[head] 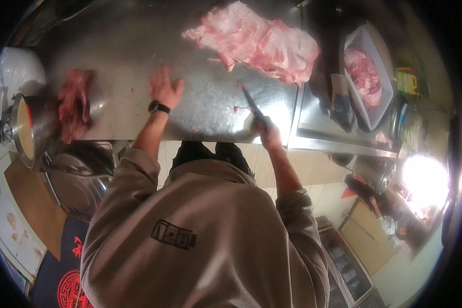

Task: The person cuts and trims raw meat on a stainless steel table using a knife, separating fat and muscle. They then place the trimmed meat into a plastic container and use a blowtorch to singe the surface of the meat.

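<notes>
My right hand [270, 133] grips a dark-bladed knife [254, 104] by its handle, near the front edge of the stainless steel tabletop [211, 96]. The blade slants away from me and to the left. My left hand [164, 88] is spread over the steel, its fingers blurred and holding nothing; I cannot tell whether it touches the surface. Beyond the knife lies a large slab of raw meat [254, 42], pale and fatty on top. A darker red piece of meat [75, 104] sits at the left. A small meat scrap [236, 109] lies beside the blade.
At the right, a white plastic tub [385, 90] holds more raw meat. A metal pot [19, 133] with pale contents and a clear plastic bag [21, 69] flank the table's left end. Another person [388, 224] is at the lower right, near a bright light.
</notes>
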`<state>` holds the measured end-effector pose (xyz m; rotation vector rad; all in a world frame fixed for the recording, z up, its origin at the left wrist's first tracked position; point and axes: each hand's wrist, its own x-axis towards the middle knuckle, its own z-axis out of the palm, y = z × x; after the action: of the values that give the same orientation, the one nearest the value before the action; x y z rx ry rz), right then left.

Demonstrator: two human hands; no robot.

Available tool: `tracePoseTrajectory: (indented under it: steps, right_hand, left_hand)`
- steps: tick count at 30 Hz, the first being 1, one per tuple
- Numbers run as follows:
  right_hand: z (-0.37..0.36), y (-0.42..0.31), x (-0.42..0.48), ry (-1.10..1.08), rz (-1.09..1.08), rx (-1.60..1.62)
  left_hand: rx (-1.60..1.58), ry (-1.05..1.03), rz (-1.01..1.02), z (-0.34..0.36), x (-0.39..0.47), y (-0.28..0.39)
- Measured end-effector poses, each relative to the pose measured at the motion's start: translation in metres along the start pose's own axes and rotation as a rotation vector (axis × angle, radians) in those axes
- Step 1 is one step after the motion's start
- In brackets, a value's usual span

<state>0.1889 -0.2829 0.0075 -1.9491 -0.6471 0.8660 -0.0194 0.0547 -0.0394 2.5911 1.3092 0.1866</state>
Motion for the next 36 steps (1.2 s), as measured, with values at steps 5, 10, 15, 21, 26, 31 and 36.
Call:
tracePoseTrajectory:
  steps: [5, 10, 15, 21, 26, 31, 36]
  right_hand:
    - [0.001, 0.005, -0.042, -0.016, -0.182, -0.091]
    - [-0.013, 0.068, -0.096, 0.088, 0.121, -0.035]
    - [0.009, 0.050, -0.111, -0.018, 0.348, 0.183]
    - [0.046, 0.037, -0.092, -0.143, 0.269, 0.189]
    - [0.069, 0.030, -0.090, -0.254, 0.289, 0.128]
    - [0.093, 0.031, -0.089, -0.338, 0.332, 0.007]
    - [0.124, 0.015, -0.088, -0.368, 0.323, -0.108]
  left_hand:
    - [0.036, -0.042, 0.173, 0.010, -0.010, 0.004]
    - [-0.303, -0.269, 0.600, 0.001, -0.047, 0.117]
    - [-0.422, -0.381, 0.797, 0.007, -0.077, 0.154]
    - [-0.436, -0.467, 0.860, 0.002, -0.098, 0.093]
    - [-0.351, -0.336, 0.741, 0.002, -0.100, 0.016]
    - [-0.295, -0.244, 0.584, -0.029, -0.098, -0.027]
    - [-0.091, 0.016, 0.201, -0.045, -0.091, -0.085]
